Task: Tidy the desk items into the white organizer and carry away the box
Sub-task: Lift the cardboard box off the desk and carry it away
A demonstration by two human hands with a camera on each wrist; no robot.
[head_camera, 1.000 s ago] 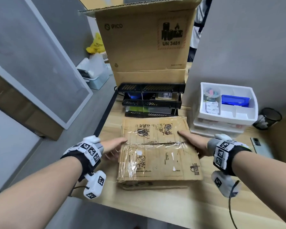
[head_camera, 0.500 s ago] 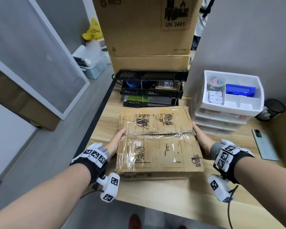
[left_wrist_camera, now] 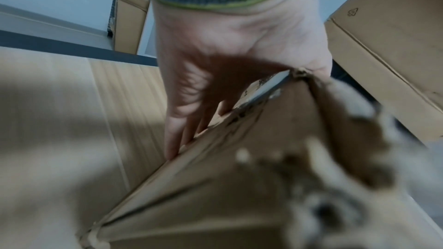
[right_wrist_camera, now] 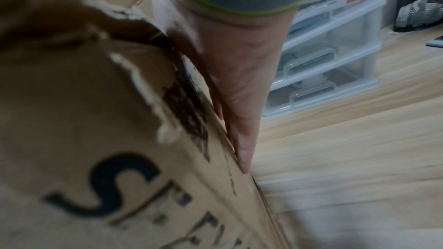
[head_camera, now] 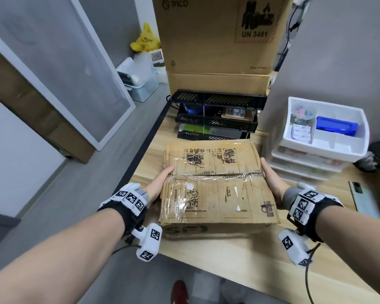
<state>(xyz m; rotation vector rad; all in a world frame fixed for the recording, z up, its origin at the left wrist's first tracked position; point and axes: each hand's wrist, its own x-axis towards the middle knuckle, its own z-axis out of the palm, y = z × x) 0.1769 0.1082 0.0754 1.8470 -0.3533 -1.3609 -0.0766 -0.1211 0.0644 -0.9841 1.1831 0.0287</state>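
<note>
Your box (head_camera: 215, 183) is worn brown cardboard on the wooden desk (head_camera: 261, 260), near its front edge, in front of the black tray rack (head_camera: 217, 115). Top flaps are closed, wrinkled clear tape runs across the seam, with black print and scribbles, torn corners, and "SF" lettering on the near side. Your left hand (head_camera: 158, 185) is flat against the left wall, fingers straight, reaching to the bottom edge. Your right hand (head_camera: 272, 183) does likewise on the right wall. The white organizer (head_camera: 329, 148) sits just right of the box.
</note>
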